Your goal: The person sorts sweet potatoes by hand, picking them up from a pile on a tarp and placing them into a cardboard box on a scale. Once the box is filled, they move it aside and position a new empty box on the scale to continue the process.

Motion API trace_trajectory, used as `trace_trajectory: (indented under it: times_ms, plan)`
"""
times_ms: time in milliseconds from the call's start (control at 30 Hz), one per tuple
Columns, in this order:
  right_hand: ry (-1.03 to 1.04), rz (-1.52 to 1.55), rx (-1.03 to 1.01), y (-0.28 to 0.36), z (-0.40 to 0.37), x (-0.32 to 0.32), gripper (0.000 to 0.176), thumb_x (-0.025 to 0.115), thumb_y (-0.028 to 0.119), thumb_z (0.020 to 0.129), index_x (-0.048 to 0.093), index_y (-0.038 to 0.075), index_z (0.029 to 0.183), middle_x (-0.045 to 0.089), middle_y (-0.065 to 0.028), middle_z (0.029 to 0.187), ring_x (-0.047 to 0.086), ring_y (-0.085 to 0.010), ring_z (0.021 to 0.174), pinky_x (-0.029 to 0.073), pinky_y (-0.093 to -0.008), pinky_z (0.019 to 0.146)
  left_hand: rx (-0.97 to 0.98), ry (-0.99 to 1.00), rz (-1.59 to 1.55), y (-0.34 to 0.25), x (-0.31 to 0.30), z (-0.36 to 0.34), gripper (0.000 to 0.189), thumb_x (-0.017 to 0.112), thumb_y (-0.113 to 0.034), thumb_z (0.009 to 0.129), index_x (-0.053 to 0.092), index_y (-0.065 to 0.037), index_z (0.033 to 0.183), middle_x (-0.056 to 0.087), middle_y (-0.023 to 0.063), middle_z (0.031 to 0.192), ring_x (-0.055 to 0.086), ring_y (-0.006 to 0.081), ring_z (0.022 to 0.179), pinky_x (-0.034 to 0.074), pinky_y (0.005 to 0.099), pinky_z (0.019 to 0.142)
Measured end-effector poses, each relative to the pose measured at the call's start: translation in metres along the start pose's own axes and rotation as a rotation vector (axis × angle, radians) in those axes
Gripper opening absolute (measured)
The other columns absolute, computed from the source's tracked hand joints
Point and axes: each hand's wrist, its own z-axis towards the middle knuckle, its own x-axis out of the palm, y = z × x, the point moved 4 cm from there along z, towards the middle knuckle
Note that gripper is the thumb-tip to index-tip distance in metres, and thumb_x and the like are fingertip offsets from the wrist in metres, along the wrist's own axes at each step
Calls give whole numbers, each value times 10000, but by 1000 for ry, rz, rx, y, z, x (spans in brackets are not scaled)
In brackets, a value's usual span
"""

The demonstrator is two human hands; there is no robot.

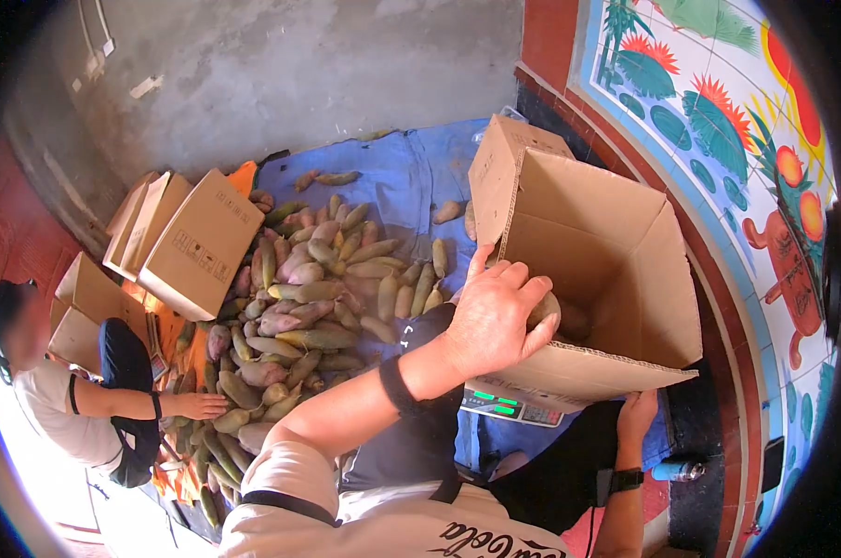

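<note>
A tall cardboard box [615, 251] stands open-topped in front of me, on a digital scale [532, 414] with lit green digits. My left hand [499, 312] is at the box's left edge, fingers curled and thumb apart. Between them a rounded greenish-brown root vegetable [543, 309] shows partly. A brown shape, likely another root vegetable [574, 321], lies in shadow inside the box. My right hand [637, 417] is closed at the lower near right corner of the box; its fingers are partly hidden beneath the cardboard.
A large heap of green and reddish root vegetables [290, 316] covers the blue sheet [411, 167] to the left. Several cardboard boxes [197, 246] stand beyond it. Another person's hand [197, 405] touches the heap. A tiled mural wall [681, 121] curves along the right.
</note>
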Motion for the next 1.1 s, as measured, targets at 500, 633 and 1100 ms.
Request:
trace_trajectory:
  times_ms: [500,633,1100]
  plan:
    - [25,-31,-39,-8,0,2,364,432,-12,797,455,-90,1152,490,-305,1140,455,-462,1064,374,-447,907,99,-72,-189,1,7,0,153,626,-194,747,599,-48,781,548,90,687,545,276,719,391,444,861]
    - [14,-56,-77,0,2,2,373,437,-15,799,439,-88,1165,479,-310,1150,450,-467,1069,373,-448,909,100,-150,-216,1,1,-2,204,627,-199,757,596,-33,871,561,118,758,548,303,773,399,437,853]
    - [44,18,39,-21,2,6,254,417,-21,810,494,-70,1047,548,-218,884,560,-325,745,456,-365,680,-571,-37,142,153,-47,-172,241,581,-66,782,564,0,1013,582,179,957,549,349,915,442,392,795]
